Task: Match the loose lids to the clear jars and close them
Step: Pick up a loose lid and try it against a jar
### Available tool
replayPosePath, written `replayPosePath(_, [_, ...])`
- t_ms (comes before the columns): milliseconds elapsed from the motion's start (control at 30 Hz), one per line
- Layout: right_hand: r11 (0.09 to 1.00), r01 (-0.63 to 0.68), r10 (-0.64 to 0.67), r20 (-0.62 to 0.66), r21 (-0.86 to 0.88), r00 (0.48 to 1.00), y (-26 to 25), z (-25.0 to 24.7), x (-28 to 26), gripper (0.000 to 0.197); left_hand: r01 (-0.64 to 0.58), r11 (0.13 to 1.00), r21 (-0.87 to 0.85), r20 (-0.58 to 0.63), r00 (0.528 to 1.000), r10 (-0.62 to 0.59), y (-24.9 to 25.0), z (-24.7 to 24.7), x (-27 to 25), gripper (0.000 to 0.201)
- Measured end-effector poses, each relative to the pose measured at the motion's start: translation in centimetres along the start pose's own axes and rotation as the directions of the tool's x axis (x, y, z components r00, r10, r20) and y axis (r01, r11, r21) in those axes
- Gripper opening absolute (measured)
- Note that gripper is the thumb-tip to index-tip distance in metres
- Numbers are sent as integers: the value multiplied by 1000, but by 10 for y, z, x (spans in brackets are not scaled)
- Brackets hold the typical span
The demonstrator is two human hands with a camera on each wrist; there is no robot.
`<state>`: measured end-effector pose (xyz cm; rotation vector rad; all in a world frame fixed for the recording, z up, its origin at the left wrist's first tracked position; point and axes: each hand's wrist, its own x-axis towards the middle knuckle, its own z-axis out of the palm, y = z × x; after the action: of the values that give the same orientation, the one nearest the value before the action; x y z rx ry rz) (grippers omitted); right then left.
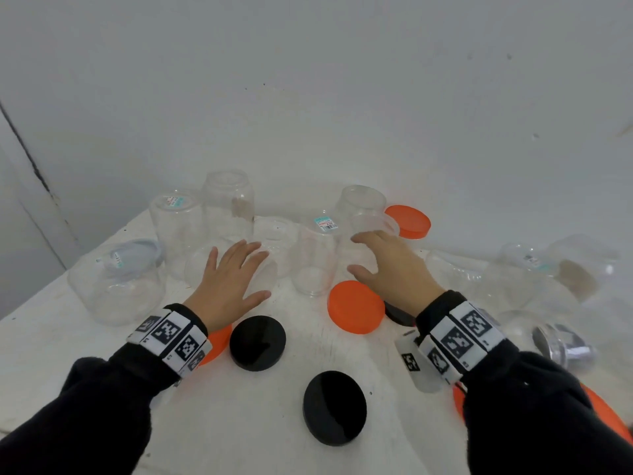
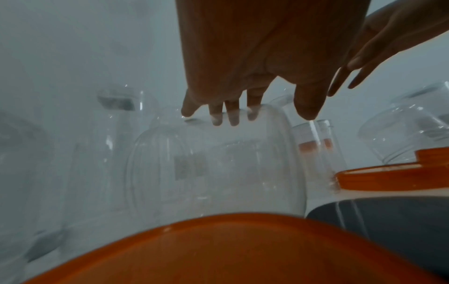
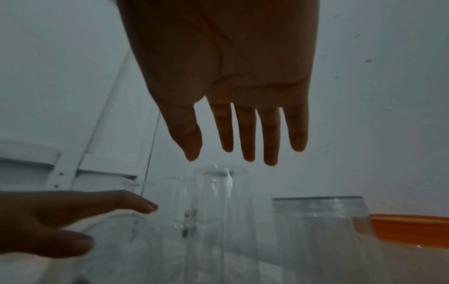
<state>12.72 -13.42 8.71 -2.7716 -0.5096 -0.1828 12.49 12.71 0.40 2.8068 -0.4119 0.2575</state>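
Observation:
Several clear jars stand upside down or lie on the white table (image 1: 102, 371). My left hand (image 1: 253, 270) (image 2: 243, 115) is spread flat over a clear jar (image 1: 205, 265) (image 2: 213, 163) lying on its side, fingertips (image 2: 233, 119) at its far wall. My right hand (image 1: 358, 253) (image 3: 243, 153) hovers open over a small clear jar (image 1: 313, 265) (image 3: 218, 211) and a wider one (image 1: 373, 221) (image 3: 320, 221), holding nothing. Loose lids lie near: an orange lid (image 1: 356, 306), two black lids (image 1: 257, 342) (image 1: 334, 407), and an orange lid (image 1: 217, 341) (image 2: 243, 249) under my left wrist.
Another orange lid (image 1: 409, 221) (image 3: 410, 228) sits at the back by the wall. A black lid (image 1: 399, 315) peeks from under my right wrist. A grey lid (image 1: 140, 253) lies behind a big jar (image 1: 116, 286) at the left. More jars (image 1: 534, 279) crowd the right side.

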Motion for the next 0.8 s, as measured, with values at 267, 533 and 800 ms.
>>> replayPosePath(267, [992, -115, 111, 62, 60, 992, 54, -49, -73, 31, -319, 911, -260, -79, 948, 309, 71, -6, 3, 64])
replayPosePath(533, [970, -241, 239, 48, 30, 970, 139, -86, -125, 32, -302, 912, -276, 234, 899, 369, 117, 23, 40, 57])
replayPosePath(800, [932, -359, 359, 253, -47, 898, 200, -77, -148, 90, -230, 963, -142, 422, 866, 269, 132, 48, 76, 75])
